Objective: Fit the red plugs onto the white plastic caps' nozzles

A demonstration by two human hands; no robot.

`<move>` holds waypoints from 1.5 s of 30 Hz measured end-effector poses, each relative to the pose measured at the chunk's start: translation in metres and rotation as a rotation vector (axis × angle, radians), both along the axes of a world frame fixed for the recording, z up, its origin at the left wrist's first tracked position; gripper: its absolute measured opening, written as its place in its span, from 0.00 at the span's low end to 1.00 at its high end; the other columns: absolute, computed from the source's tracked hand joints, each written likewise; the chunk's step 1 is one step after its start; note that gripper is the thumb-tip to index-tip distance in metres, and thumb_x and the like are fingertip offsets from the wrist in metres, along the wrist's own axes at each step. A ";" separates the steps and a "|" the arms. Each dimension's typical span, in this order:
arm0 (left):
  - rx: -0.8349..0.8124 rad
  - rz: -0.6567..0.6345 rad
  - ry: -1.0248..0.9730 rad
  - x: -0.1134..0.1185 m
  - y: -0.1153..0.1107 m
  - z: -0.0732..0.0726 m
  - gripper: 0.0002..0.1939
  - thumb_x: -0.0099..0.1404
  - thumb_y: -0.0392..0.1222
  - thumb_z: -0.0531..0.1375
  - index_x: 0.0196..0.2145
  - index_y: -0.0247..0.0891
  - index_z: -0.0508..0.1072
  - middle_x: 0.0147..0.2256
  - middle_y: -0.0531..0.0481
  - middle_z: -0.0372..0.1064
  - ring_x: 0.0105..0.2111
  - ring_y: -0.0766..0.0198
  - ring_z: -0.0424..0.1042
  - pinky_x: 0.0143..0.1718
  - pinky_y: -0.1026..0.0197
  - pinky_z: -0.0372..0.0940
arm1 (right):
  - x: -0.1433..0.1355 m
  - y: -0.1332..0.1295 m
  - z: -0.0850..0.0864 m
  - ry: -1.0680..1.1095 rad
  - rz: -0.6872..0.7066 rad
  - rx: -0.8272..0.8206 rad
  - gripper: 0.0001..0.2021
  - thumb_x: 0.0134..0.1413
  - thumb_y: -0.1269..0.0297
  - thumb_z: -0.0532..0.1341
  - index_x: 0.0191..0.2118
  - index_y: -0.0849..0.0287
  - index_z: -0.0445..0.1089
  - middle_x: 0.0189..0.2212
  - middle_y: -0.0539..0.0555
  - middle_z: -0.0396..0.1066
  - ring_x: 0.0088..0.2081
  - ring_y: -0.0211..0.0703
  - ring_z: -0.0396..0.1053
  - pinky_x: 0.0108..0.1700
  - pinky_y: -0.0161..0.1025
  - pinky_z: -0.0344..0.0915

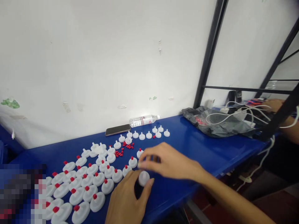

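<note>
My left hand (127,199) grips a white round spouted cap (144,178) between thumb and fingers, its spout pointing up. My right hand (167,161) hovers just above and beyond it, fingers bent together in a pinch. What the right fingers hold, if anything, is hidden. Close to its fingertips stands a white spouted cap with a red tip cover (140,153). Several more red-tipped white caps (97,201) crowd the table to the left of my hands. Loose red tip covers (119,153) lie in a small pile beyond my hands, beside bare white caps (142,136).
At the back of the blue table (182,152) lie a phone (117,130) and a plastic water bottle (144,120) against the wall. A dark plastic bag (217,124) with white cables (233,112) is on the right, past a black post (207,56). Another person's arm (291,124) shows at far right.
</note>
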State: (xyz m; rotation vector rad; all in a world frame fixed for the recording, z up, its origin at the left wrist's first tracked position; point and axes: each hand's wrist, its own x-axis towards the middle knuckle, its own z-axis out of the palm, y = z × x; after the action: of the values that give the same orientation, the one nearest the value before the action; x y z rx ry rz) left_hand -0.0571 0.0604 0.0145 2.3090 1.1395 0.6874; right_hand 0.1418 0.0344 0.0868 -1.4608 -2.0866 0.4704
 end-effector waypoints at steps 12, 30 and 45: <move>0.152 0.164 0.095 0.002 -0.002 -0.020 0.27 0.72 0.54 0.50 0.59 0.37 0.75 0.59 0.40 0.74 0.61 0.47 0.71 0.59 0.44 0.69 | 0.072 0.092 -0.006 -0.690 -0.316 0.097 0.10 0.67 0.60 0.62 0.43 0.56 0.80 0.38 0.57 0.82 0.41 0.51 0.78 0.38 0.36 0.62; 0.173 0.075 0.138 -0.001 0.004 -0.018 0.26 0.74 0.52 0.49 0.61 0.40 0.73 0.59 0.43 0.74 0.60 0.49 0.73 0.56 0.46 0.73 | 0.082 0.082 -0.019 -0.716 -0.288 0.072 0.08 0.66 0.59 0.62 0.44 0.53 0.78 0.42 0.55 0.81 0.43 0.50 0.78 0.37 0.35 0.62; 0.142 0.072 0.069 0.001 0.003 -0.010 0.24 0.73 0.50 0.49 0.59 0.42 0.73 0.55 0.47 0.78 0.53 0.52 0.78 0.52 0.50 0.75 | 0.078 0.081 -0.021 -0.507 -0.262 0.066 0.08 0.68 0.65 0.60 0.45 0.57 0.77 0.44 0.58 0.80 0.47 0.51 0.76 0.41 0.36 0.62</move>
State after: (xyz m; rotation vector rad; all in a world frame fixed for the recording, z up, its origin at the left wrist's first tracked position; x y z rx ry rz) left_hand -0.0563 0.0634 0.0044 2.4373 1.2470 0.7420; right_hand 0.2202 0.1150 0.0657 -1.9291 -2.1983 -0.0839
